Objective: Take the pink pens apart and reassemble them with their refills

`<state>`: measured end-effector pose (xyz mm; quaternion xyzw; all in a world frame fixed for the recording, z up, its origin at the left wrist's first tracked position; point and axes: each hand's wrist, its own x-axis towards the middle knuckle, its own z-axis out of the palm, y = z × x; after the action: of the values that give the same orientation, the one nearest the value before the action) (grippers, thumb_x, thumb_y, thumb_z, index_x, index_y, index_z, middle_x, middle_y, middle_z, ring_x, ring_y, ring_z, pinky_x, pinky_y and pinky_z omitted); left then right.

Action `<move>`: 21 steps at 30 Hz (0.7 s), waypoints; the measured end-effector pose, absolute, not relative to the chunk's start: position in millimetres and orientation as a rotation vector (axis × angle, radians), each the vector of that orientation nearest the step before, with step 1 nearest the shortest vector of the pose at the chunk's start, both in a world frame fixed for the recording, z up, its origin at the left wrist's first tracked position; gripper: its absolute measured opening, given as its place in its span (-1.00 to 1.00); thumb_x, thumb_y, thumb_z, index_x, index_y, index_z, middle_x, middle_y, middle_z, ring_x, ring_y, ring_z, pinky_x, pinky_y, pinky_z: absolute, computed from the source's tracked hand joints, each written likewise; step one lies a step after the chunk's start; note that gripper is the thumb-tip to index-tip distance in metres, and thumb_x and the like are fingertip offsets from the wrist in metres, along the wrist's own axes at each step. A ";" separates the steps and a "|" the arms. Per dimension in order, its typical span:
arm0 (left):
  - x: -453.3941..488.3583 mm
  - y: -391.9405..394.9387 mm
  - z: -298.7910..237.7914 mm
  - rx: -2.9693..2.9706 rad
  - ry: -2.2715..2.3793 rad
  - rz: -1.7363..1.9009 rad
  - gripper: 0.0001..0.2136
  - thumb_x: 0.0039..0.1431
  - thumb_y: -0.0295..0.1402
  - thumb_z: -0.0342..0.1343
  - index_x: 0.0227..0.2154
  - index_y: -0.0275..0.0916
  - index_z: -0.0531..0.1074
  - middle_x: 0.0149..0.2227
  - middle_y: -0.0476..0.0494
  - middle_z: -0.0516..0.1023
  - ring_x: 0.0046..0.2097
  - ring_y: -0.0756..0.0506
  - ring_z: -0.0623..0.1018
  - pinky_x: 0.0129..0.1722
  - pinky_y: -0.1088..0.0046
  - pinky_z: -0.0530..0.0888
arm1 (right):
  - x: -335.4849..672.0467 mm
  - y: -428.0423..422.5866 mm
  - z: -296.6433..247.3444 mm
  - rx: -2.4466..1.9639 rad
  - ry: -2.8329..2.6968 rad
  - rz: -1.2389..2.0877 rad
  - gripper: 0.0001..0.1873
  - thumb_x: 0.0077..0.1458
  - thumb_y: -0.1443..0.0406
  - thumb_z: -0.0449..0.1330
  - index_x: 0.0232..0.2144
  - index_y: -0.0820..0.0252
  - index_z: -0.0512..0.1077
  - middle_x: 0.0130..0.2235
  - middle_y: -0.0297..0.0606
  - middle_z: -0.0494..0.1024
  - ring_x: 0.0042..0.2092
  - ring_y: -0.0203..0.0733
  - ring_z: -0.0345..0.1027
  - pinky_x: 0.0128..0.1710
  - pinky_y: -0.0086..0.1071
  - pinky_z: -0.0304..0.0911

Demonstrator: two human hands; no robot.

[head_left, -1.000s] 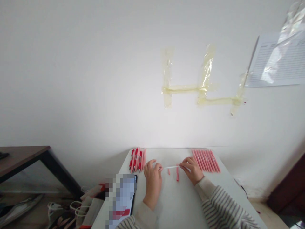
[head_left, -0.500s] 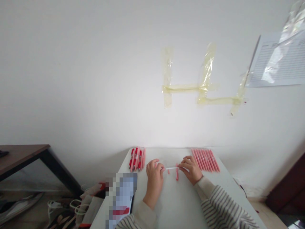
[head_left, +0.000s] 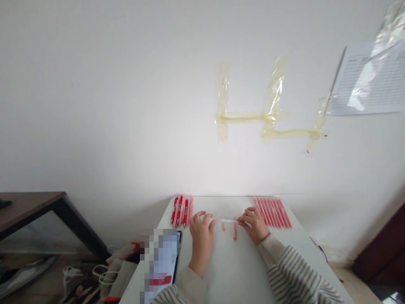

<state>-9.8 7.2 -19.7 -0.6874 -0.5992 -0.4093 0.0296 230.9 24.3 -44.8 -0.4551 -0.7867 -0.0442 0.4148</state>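
Observation:
On the white table [head_left: 240, 270] my right hand [head_left: 255, 226] pinches one end of a thin white pen refill [head_left: 228, 220], which points left. My left hand [head_left: 201, 232] lies a little left of the refill's free end with fingers spread, holding nothing. Between the hands lie a short pink pen piece [head_left: 223, 226] and a longer red pen barrel [head_left: 235, 230]. Both arms wear striped sleeves.
A bunch of red and pink pens [head_left: 182, 210] lies at the table's far left; a row of pink pen barrels [head_left: 272, 212] at the far right. A blurred-out flat object [head_left: 161, 261] sits on the left edge. A dark side table [head_left: 31, 211] and bags [head_left: 104, 274] stand left; tape [head_left: 268, 122] marks the wall.
My left hand has let go of the refill's left end, opened its fingers and drawn back slightly left. My right hand still holds the refill in about the same place.

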 end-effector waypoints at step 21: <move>-16.1 -11.4 7.2 -1.874 -2.075 -0.720 -0.83 0.19 -0.36 0.07 -0.32 -0.21 0.58 -0.06 -0.26 0.50 0.03 -0.27 0.39 0.03 0.10 0.33 | 242.2 30.0 -52.0 -1.222 -1.951 -0.163 -0.86 0.22 0.26 0.21 -0.27 -0.01 0.60 -0.32 -0.24 0.57 -0.09 -0.02 0.32 -0.05 -0.12 0.27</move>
<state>-16.1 -11.4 7.2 -0.6437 -0.7130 -0.2474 0.1267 242.2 30.0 -52.0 -0.4839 -0.7731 -0.0644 0.4049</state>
